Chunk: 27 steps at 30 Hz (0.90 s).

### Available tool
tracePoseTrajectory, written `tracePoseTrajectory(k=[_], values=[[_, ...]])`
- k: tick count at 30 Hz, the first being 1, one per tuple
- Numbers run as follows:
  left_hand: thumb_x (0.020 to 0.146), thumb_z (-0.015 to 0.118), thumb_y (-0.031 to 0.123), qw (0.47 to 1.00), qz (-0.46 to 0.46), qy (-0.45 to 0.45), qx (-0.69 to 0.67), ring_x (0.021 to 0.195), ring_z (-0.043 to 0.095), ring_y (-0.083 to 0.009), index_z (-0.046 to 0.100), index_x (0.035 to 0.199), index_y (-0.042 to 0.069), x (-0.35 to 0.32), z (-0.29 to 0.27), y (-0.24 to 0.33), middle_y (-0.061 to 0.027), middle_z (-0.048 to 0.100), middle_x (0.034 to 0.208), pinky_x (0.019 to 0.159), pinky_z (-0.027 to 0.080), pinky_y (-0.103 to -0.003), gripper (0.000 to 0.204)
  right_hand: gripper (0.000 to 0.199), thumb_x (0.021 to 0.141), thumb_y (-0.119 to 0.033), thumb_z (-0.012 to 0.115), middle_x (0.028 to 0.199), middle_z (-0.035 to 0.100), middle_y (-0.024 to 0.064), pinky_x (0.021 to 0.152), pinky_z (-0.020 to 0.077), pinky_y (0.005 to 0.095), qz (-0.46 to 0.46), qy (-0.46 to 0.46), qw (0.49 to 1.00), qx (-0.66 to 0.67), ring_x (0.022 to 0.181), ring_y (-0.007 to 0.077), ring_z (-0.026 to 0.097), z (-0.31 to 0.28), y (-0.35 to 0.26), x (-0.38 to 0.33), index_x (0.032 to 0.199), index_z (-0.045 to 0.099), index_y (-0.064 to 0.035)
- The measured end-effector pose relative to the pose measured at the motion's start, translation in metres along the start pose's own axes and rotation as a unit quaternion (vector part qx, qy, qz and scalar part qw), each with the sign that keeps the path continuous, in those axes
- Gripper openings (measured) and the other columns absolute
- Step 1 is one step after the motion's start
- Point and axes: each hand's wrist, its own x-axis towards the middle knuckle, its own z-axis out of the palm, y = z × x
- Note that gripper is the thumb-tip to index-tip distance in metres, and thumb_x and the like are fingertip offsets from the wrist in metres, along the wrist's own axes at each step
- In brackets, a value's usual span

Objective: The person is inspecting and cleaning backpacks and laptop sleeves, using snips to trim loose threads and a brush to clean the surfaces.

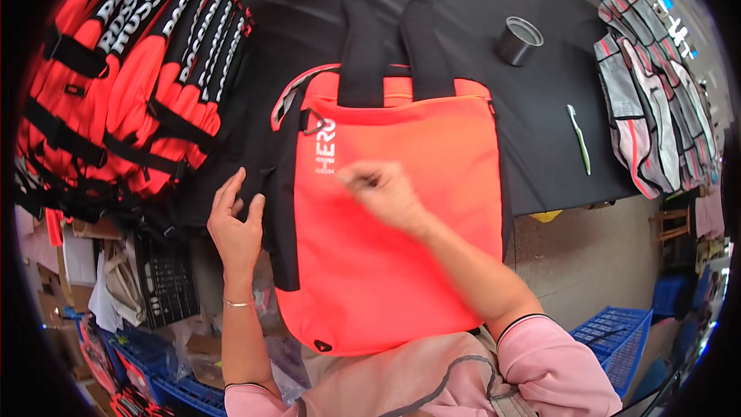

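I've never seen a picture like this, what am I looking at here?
No machine here, just a person working barehanded. The one view comes from a wide fisheye camera worn on the head, looking down, so edges bend. The black table carries a bright red backpack, a dark round container and a green toothbrush. The left hand is open beside the backpack, seemingly empty; the curled right hand is over its front, too blurred to tell whether it holds anything.

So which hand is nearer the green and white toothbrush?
Right. The right hand is over the red bag, left of the toothbrush; the left hand is farther away, beyond the bag's left edge.
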Motion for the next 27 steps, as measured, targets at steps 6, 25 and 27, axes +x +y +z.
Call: tracePoseTrajectory(k=[6, 25, 27], values=[[0.084, 0.067, 0.006, 0.938, 0.318, -0.111, 0.085, 0.112, 0.061, -0.0279, 0.07, 0.112, 0.004, 0.046, 0.104, 0.09, -0.013, 0.068, 0.115, 0.098, 0.046, -0.036, 0.028, 0.032, 0.095, -0.028, 0.06, 0.064, 0.052, -0.004, 0.057, 0.0363, 0.0239, -0.036, 0.292, 0.947, -0.131, 0.061, 0.0034, 0.043, -0.136, -0.046, 0.054, 0.087, 0.071, 0.0012], [0.088, 0.066, 0.024, 0.915, 0.343, -0.183, 0.109, 0.099, 0.066, -0.0217, 0.068, 0.112, 0.004, 0.016, 0.215, 0.05, -0.0113, 0.07, 0.11, 0.083, 0.048, -0.036, 0.031, 0.023, 0.083, -0.021, 0.073, 0.076, 0.064, 0.0034, 0.067, 0.0473, 0.0271, 0.132, 0.237, 0.944, -0.189, 0.072, 0.0094, 0.058, -0.209, -0.015, 0.159, 0.085, 0.068, 0.0016], [0.097, 0.054, 0.039, 0.969, 0.121, -0.206, -0.063, 0.099, 0.067, -0.0249, 0.066, 0.115, 0.0, 0.026, 0.214, 0.044, -0.0151, 0.069, 0.111, 0.085, 0.053, -0.035, 0.044, 0.021, 0.083, -0.02, 0.072, 0.07, 0.053, -0.0044, 0.06, 0.0393, 0.0249, 0.009, 0.242, 0.956, -0.163, 0.066, 0.0056, 0.046, -0.195, -0.028, 0.135, 0.075, 0.063, -0.0029]])
